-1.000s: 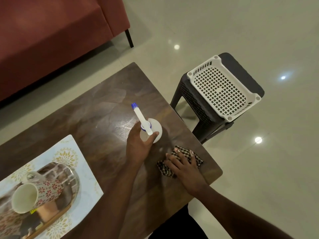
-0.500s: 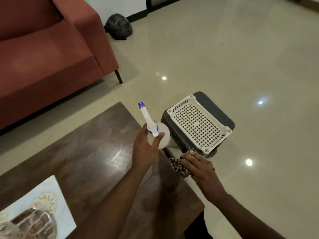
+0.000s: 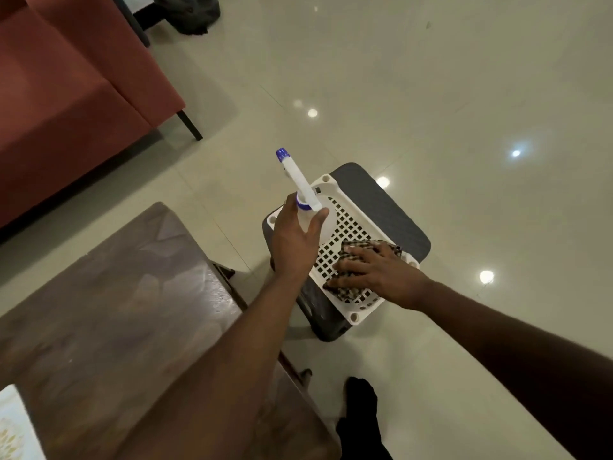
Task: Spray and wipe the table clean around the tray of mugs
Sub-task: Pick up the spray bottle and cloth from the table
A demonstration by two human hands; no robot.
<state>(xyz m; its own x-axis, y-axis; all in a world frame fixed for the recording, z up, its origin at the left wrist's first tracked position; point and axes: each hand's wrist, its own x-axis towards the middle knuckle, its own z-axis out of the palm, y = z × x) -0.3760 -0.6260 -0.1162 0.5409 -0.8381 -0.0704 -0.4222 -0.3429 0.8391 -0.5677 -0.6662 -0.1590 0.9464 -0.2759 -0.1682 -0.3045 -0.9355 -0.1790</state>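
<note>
My left hand (image 3: 293,242) grips a white spray bottle (image 3: 300,184) with a blue nozzle tip, held over the near-left corner of a white perforated basket (image 3: 351,224). My right hand (image 3: 374,272) lies flat on a checked cloth (image 3: 356,250) that rests inside that basket. The brown wooden table (image 3: 132,310) is at the lower left. Only a corner of the patterned tray mat (image 3: 13,426) shows at the bottom left edge; the mugs are out of view.
The basket sits on a dark plastic stool (image 3: 388,207) just right of the table's end. A red sofa (image 3: 66,88) stands at the upper left, with a dark bag (image 3: 189,11) behind it. Glossy tiled floor surrounds everything. My dark-socked foot (image 3: 360,403) is near the bottom.
Both hands have left the table and moved right over the stool's basket, carrying the spray bottle and cloth. The view has swung right, so the tray and mug have dropped out of sight.
</note>
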